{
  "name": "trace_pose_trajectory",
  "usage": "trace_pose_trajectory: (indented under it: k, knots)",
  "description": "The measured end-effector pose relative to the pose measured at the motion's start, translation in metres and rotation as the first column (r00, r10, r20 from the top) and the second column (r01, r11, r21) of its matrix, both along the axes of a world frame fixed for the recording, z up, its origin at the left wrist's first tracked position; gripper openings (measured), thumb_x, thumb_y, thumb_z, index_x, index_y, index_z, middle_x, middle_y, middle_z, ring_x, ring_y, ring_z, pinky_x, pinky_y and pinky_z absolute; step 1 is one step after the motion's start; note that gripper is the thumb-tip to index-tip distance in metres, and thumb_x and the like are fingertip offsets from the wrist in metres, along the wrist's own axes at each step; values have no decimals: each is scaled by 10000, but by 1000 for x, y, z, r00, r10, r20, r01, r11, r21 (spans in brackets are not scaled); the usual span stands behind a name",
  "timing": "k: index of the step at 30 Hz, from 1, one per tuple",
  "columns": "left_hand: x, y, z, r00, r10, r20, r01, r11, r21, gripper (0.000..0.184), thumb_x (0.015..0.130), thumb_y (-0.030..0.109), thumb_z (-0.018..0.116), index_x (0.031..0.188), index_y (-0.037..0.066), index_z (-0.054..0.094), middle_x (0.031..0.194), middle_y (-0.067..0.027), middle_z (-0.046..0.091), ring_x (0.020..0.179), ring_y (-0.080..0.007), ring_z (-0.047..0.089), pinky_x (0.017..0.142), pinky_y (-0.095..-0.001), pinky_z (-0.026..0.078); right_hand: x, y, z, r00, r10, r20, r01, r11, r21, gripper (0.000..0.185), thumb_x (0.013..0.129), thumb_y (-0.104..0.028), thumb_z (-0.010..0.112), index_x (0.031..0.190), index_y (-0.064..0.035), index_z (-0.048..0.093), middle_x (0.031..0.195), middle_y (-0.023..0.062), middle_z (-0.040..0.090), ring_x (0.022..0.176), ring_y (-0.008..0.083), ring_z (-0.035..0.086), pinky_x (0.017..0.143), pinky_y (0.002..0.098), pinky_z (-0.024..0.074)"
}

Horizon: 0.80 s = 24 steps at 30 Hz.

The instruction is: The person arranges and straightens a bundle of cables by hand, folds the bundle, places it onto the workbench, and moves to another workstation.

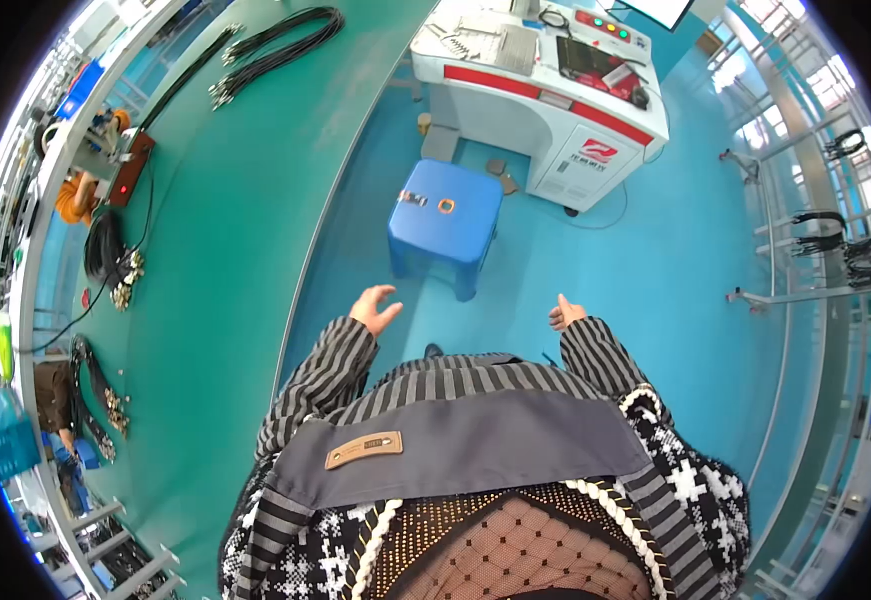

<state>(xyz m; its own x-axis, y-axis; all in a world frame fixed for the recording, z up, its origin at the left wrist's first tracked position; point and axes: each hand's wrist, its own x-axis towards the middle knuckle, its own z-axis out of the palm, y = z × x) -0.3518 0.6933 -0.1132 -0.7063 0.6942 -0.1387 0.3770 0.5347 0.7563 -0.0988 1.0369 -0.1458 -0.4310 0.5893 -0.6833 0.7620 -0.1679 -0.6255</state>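
Note:
My left hand [376,309] is held out in front of me with thumb and fingers apart, and nothing is in it. A blue plastic stool [446,205] stands on the floor just beyond it; hand and stool do not seem to touch. On the stool's seat is an orange-rimmed hole [447,206] with a small label to its left. To the right, my right hand [567,313] hangs over the blue floor, fingers stretched and holding nothing. Both sleeves are striped black and grey.
A white-and-red machine cabinet [546,110] stands past the stool, with a keyboard [519,48] on top. Along the left runs a green table [246,200] bearing black cable bundles [281,45]. Racks with hanging cables [818,235] line the right. Other people's hands show at far left.

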Motion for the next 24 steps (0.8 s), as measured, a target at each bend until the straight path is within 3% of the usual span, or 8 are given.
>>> trace_pose_trajectory:
  k: [5, 8, 11, 12, 15, 16, 22, 24]
  knots:
    - [-112, 71, 19, 977, 49, -207, -23, 992, 123, 502, 722, 186, 601, 1174, 84, 406, 1160, -139, 422, 1044, -258, 448, 853, -335, 391, -62, 54, 19, 999, -32, 22, 34, 994, -103, 519, 850, -431, 376, 809, 51, 566, 766, 140, 597, 670, 225, 571, 653, 310, 462]
    - [-183, 120, 23, 927, 129, -353, -102, 990, 94, 571, 702, 212, 612, 1211, 109, 375, 1211, -142, 382, 1097, -277, 404, 903, -337, 350, -130, 130, 19, 970, 225, -96, -203, 958, 203, 479, 859, -400, 373, 782, 28, 574, 783, 125, 599, 699, 215, 566, 673, 300, 448]
    - [-248, 162, 10, 842, 246, -480, -325, 942, -88, 702, 664, 330, 629, 1262, 147, 313, 1288, -145, 301, 1165, -288, 336, 938, -381, 305, -227, 223, 26, 845, 519, -128, -354, 724, 592, 399, 861, -345, 387, 759, -16, 590, 779, 94, 601, 729, 208, 549, 700, 279, 423]
    - [-262, 176, 10, 822, 305, -481, -388, 918, -82, 702, 664, 330, 629, 1262, 147, 313, 1288, -145, 301, 1165, -288, 336, 938, -381, 305, -264, 258, 30, 816, 577, 22, -430, 582, 690, 320, 841, -293, 422, 766, -34, 595, 726, 84, 582, 725, 222, 530, 695, 280, 411]
    - [-301, 212, 13, 790, 285, -543, -540, 744, -394, 829, 628, 428, 631, 1303, 170, 225, 1324, -132, 251, 1225, -263, 250, 956, -470, 240, -361, 356, 14, 625, 780, -42, -137, 163, 977, 189, 740, -216, 530, 791, -42, 585, 724, 111, 559, 676, 275, 505, 639, 337, 403]
    - [-314, 218, 2, 778, 305, -550, -570, 711, -411, 872, 609, 450, 637, 1313, 178, 200, 1334, -128, 235, 1242, -254, 224, 958, -496, 219, -392, 396, -11, 717, 692, 85, -174, 60, 983, 171, 694, -186, 562, 789, -44, 567, 767, 131, 558, 692, 274, 504, 626, 348, 400]
    - [-369, 235, -11, 821, 245, -516, -563, 503, -656, 964, 582, 463, 634, 1343, 189, 110, 1399, -81, 51, 1292, -206, 52, 1015, -450, 71, -473, 484, -11, 543, 817, 194, -170, -119, 978, 121, 662, -137, 537, 734, -52, 492, 769, 138, 486, 704, 308, 443, 651, 382, 367]
    - [-372, 216, -18, 789, 189, -584, -538, 672, -509, 940, 583, 458, 635, 1337, 176, 149, 1392, -88, 93, 1286, -210, 86, 1015, -435, 88, -478, 473, -12, 583, 789, 194, -92, -173, 981, 115, 673, -134, 522, 707, -52, 449, 756, 138, 462, 697, 313, 429, 645, 389, 359]
